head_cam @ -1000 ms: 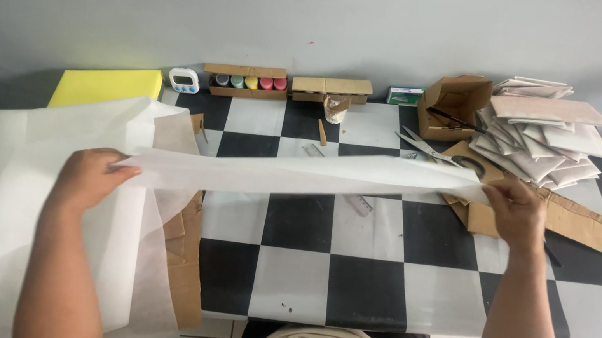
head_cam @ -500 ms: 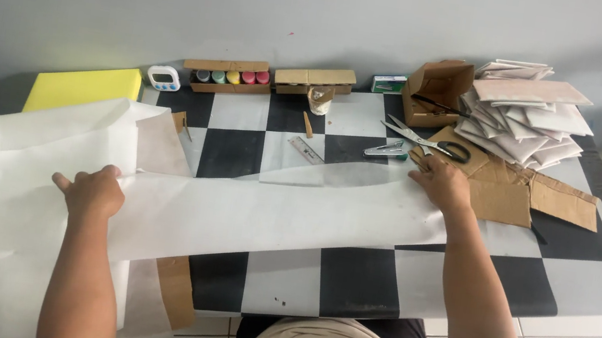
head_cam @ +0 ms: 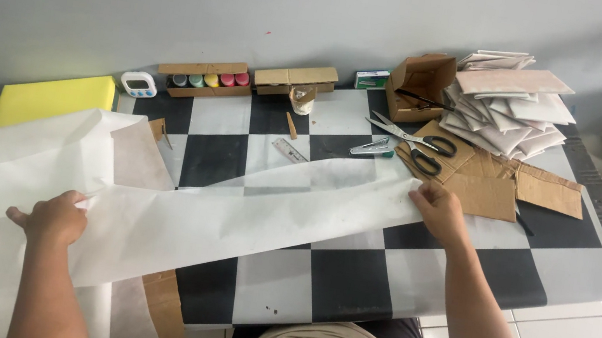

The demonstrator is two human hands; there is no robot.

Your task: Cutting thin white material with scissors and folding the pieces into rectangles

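Fingers of both hands, left hand (head_cam: pixel 57 216) and right hand (head_cam: pixel 439 209), are pinching the paper sheet (head_cam: pixel 232 214) ends, stretching it flat between them over the checkered table (head_cam: pixel 348 278).

I count two scissors (head_cam: pixel 414 135), one timer (head_cam: pixel 139 83), two long cardboard boxes (head_cam: pixel 204 78). One yellow pad (head_cam: pixel 52 99), one ruler (head_cam: pixel 289 150).

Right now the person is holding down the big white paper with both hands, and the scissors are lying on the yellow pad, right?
Not quite. Both the left hand and the right hand do press on the white paper, but the scissors lie on the brown cardboard pieces at the right, far from the yellow pad. The head view shows it.
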